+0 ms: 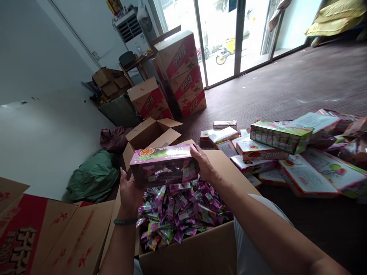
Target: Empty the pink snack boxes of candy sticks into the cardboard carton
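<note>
A purple candy box (163, 152) with passion-fruit artwork is held up over a large cardboard carton. Its dark front side lets a few wrapped pieces show inside. My right hand (203, 162) grips the box's right end, thumb on top. At the left end my left hand (130, 191) cups the box from below and beside it, thumb pointing up; some of its fingers are hidden behind the box. Beneath lies a heap of small purple and green wrapped candies (183, 214), filling much of the open carton (200, 244).
Several candy boxes (309, 173) are piled on the floor to the right. A red-printed carton (71, 233) stands at the lower left, near a green bag (93, 177). Stacked cartons (186, 82) stand ahead by the glass doors (220, 42).
</note>
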`<state>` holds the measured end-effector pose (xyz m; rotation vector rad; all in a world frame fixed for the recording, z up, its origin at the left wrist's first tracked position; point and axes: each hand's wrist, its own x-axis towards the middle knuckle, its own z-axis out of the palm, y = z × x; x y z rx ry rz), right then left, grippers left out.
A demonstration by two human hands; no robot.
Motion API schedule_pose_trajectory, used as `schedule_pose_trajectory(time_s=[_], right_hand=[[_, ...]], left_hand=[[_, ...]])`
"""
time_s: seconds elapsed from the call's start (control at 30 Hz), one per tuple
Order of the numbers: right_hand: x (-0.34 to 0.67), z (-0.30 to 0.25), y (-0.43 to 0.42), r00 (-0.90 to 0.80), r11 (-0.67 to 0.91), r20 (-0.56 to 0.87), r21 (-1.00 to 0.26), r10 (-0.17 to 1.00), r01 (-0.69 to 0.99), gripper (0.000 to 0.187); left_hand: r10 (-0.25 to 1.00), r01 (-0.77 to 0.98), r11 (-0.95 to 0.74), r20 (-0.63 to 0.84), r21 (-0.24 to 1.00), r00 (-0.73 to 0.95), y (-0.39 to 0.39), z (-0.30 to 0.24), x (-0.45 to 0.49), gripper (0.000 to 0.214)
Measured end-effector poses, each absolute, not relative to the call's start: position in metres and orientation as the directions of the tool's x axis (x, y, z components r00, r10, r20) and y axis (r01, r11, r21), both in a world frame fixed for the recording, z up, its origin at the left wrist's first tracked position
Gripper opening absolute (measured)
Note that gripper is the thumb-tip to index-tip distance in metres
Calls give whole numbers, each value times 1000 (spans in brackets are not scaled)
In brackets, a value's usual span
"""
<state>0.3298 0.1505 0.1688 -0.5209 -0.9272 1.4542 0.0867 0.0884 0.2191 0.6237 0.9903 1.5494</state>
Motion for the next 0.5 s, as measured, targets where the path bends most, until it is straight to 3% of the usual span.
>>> schedule_pose_trajectory(time_s=[0.17, 0.33, 0.5], right_hand=[[328, 164, 148, -74, 116, 202, -783, 977, -611, 55], [328, 159, 152, -42, 96, 156, -777, 987, -622, 58], [325, 158, 158, -107, -6, 121, -635, 987, -773, 57]], left_hand=[[946, -517, -65, -112, 854, -303, 91, 218, 89, 61], [954, -578, -19, -157, 816, -254, 95, 180, 78, 67], [828, -529, 52, -333, 847, -451, 90, 133, 86, 19]])
